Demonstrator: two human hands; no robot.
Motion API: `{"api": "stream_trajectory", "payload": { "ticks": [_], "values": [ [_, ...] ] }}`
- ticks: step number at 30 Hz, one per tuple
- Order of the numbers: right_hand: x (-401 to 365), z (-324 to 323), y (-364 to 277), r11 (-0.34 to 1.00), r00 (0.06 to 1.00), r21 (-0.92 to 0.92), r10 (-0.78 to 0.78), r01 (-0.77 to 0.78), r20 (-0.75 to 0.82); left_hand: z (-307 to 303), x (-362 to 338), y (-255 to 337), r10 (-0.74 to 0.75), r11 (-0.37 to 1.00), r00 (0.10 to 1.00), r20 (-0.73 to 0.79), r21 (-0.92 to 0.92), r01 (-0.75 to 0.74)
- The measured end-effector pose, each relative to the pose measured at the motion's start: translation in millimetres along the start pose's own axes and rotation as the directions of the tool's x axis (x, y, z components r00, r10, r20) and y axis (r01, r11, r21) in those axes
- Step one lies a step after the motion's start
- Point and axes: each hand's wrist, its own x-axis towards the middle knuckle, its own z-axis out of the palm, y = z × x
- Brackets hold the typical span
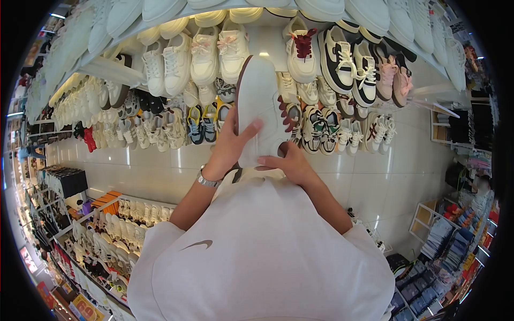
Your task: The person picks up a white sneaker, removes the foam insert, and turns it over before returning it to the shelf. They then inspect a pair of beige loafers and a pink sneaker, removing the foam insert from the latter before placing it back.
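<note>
A white sneaker with dark red laces is held up in front of my chest, turned on its side with the toe pointing away from me. The laces stick out along its right edge, and a dark red line runs along the left edge. My left hand, a metal watch on its wrist, grips the left edge with the thumb across the shoe's side. At the near end, my right hand holds the shoe around the heel and opening, thumb on the side. The fingers behind the shoe are partly hidden.
Ahead, a display shelf carries white sneakers, a white sneaker with dark red laces and black-and-white sneakers. More shoes line lower levels. Behind to the left is another shoe rack; folded clothes lie at right.
</note>
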Motion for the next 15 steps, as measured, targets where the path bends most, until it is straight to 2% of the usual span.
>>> {"api": "stream_trajectory", "payload": {
  "ticks": [1, 2, 5, 7, 8, 11, 12, 15],
  "values": [
    [-0.5, 2.0, -0.3, 1.0, 1.0, 0.014, -0.02, 0.021, -0.024, -2.8, -0.7, 3.3, 0.003, 1.0, 1.0, 0.016, 0.03, -0.004],
    [3.2, -1.7, 6.5, 0.993, 0.995, -0.078, -0.087, 0.083, -0.043, -6.5, -1.0, 5.5, 0.005, 0.998, 0.999, 0.034, 0.059, -0.007],
    [15.1, -9.1, 26.3, 0.923, 0.954, -0.303, -0.281, 0.238, -0.107, -26.3, -1.6, 9.2, 0.155, 0.907, 0.984, 0.088, 0.381, -0.177],
    [16.7, -5.1, 24.6, 0.867, 0.895, -0.39, -0.405, 0.311, -0.188, -41.4, -5.5, 10.8, 0.203, 0.933, 0.962, 0.182, 0.263, -0.247],
    [14.4, -4.0, 20.1, 0.837, 0.882, -0.465, -0.422, 0.289, -0.21, -46.7, -7.1, 11.9, 0.231, 0.94, 0.946, 0.229, 0.2, -0.278],
    [31.8, -17.8, 36.1, 0.617, 0.713, -0.62, -0.689, 0.485, -0.128, -47.2, -13.1, 38.4, 0.406, 0.895, 0.903, 0.138, 0.141, -0.424],
    [38.4, -18.4, 40.8, 0.59, 0.658, -0.608, -0.739, 0.532, -0.141, -47.7, -15.1, 44.3, 0.403, 0.906, 0.909, 0.107, 0.094, -0.413],
    [42.3, -26.7, 42.7, 0.509, 0.609, -0.648, -0.788, 0.567, -0.086, -54.9, -17.7, 48.3, 0.331, 0.888, 0.934, 0.135, 0.289, -0.356]
  ]
}}
